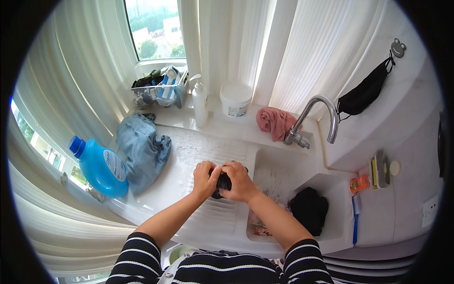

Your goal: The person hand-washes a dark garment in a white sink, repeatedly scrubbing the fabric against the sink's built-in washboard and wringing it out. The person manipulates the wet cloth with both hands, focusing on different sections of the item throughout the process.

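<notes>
While we were beside the basin (278, 165): our left hand (205, 180) and our right hand (239, 182) were both closed around a dark cloth (222, 182), left of this basin.
Ribbed board (213, 218): it lay under the cloth and joined the basin's left edge.
Black garment (308, 211): we saw it within the basin.
Faucet (334, 120): it rose behind the basin.
Blue bottle (100, 168): it stood far left of the basin.
</notes>
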A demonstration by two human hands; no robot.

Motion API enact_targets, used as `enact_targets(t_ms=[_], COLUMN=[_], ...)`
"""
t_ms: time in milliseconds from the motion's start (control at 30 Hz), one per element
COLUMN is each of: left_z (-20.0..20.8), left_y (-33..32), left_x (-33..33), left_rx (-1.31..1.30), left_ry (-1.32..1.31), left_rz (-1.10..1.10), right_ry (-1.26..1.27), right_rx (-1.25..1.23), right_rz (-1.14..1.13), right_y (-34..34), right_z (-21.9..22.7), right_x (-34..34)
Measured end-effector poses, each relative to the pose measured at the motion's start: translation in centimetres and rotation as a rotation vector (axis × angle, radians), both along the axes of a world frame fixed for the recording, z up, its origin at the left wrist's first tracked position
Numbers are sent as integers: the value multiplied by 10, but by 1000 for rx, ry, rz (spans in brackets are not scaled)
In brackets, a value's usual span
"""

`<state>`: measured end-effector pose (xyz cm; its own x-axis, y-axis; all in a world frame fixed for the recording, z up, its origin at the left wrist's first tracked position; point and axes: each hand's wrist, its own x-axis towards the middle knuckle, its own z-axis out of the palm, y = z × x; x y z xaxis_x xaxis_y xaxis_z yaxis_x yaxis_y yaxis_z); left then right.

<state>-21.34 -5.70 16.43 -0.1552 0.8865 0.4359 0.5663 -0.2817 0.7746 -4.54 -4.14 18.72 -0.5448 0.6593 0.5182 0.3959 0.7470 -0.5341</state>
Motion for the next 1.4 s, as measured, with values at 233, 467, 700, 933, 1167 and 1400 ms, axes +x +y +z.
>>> enact_targets(t_ms=[233,467,700,933,1167,1400], left_z=[-13,2,-11,-10,-15,-15], left_y=[-40,42,-66,31,-40,37], left_x=[-4,-5,-17,-3,-4,1], left_rx=[165,-175,186,4,88,51], left_ry=[496,342,443,474,205,277], left_rz=[-135,93,-288,133,-211,2], right_ry=[-196,-266,-49,-168,-149,-109], right_rx=[-88,-371,-29,-163,-209,11], right_rz=[-144,-215,1,-306,-39,-158], right_y=[-57,34,-75,16,-41,22], right_z=[-55,-24,-68,-48,-45,-52], right_x=[6,-22,24,-2,8,-15])
